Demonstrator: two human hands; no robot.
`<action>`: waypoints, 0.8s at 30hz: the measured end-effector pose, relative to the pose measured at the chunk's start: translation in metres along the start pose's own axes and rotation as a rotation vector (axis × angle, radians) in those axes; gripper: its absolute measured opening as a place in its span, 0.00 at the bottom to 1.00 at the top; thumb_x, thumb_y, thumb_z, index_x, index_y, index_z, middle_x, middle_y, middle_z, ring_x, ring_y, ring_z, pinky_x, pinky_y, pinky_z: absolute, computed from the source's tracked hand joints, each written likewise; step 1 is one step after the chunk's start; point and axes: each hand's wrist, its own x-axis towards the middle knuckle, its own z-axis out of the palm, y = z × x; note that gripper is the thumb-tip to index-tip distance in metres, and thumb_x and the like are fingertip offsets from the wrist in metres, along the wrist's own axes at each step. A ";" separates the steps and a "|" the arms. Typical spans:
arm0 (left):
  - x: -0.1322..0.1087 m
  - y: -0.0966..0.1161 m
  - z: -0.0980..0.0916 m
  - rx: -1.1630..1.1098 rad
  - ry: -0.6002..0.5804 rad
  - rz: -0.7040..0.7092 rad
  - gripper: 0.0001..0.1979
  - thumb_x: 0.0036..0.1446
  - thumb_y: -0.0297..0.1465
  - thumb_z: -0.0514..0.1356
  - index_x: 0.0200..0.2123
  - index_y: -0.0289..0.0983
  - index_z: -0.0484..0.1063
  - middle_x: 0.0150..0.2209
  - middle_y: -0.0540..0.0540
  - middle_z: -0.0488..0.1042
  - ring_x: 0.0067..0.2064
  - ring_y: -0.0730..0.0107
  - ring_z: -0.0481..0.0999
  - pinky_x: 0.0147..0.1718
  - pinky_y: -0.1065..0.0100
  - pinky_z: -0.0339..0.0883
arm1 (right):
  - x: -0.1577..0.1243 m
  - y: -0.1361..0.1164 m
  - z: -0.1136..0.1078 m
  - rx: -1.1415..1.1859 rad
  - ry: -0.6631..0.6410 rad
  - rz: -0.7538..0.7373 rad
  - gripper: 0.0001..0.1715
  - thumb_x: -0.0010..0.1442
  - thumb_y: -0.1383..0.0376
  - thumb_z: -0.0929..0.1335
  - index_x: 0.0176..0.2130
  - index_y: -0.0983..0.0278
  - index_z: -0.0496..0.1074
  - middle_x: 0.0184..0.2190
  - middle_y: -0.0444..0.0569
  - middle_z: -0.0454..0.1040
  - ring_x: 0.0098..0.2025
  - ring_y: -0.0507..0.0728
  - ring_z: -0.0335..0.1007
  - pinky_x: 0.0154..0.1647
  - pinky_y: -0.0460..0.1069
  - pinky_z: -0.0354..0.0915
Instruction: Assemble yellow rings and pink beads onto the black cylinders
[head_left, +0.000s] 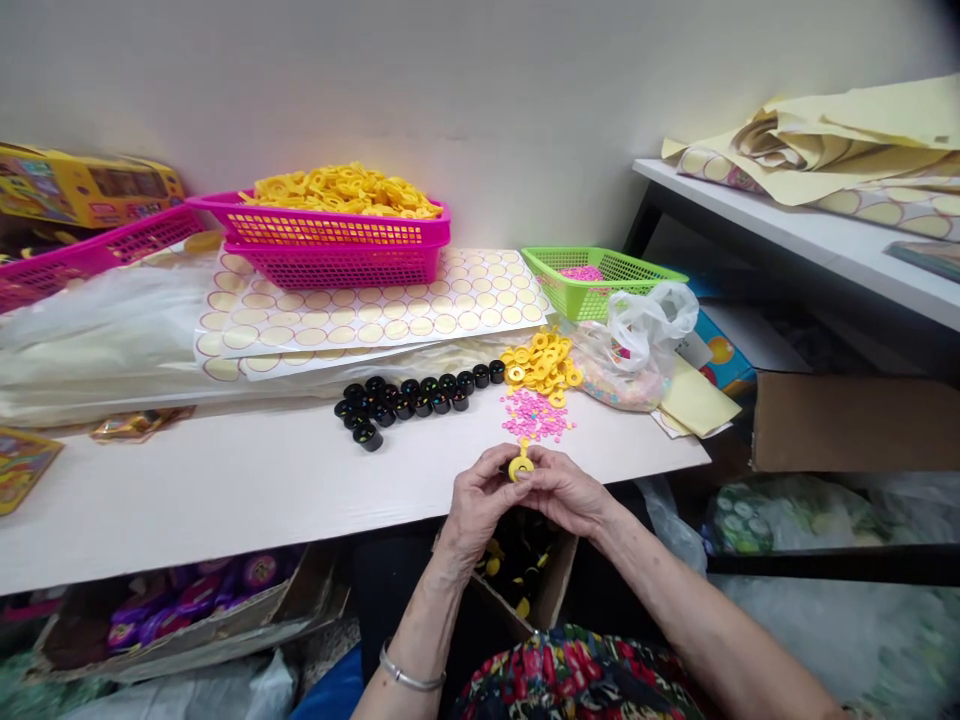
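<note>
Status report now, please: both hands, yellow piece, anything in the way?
Left hand, right hand: both gripping yellow piece. Pink beads lie just beyond. Open carton below. Nothing seen blocking.

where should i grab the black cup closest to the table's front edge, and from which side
I'd probably pinch the black cup by the left and right of its round outer wall, coming from the near side of the table: other black cups crowd behind it, while its front is unblocked. It appears upright, so keep it level.
</note>
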 end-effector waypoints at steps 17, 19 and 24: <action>0.000 0.003 0.011 0.274 -0.011 0.091 0.19 0.34 0.30 0.70 0.36 0.35 0.76 0.41 0.43 0.73 0.45 0.59 0.71 0.48 0.62 0.65 | 0.005 0.010 0.019 -0.088 0.087 -0.090 0.12 0.35 0.72 0.74 0.26 0.71 0.72 0.25 0.46 0.72 0.28 0.50 0.68 0.28 0.43 0.63; 0.001 -0.001 0.008 0.251 -0.014 0.099 0.19 0.35 0.30 0.70 0.35 0.35 0.77 0.41 0.42 0.73 0.46 0.59 0.71 0.48 0.61 0.64 | 0.007 0.013 0.015 -0.081 0.098 -0.093 0.14 0.35 0.71 0.75 0.27 0.70 0.72 0.25 0.46 0.71 0.28 0.50 0.68 0.28 0.43 0.64; 0.006 -0.006 -0.007 0.197 -0.073 0.102 0.20 0.34 0.32 0.71 0.36 0.35 0.77 0.43 0.39 0.72 0.49 0.55 0.68 0.51 0.58 0.61 | 0.012 0.015 -0.007 0.024 -0.077 0.116 0.23 0.49 0.54 0.71 0.37 0.69 0.69 0.29 0.46 0.70 0.26 0.50 0.68 0.27 0.47 0.68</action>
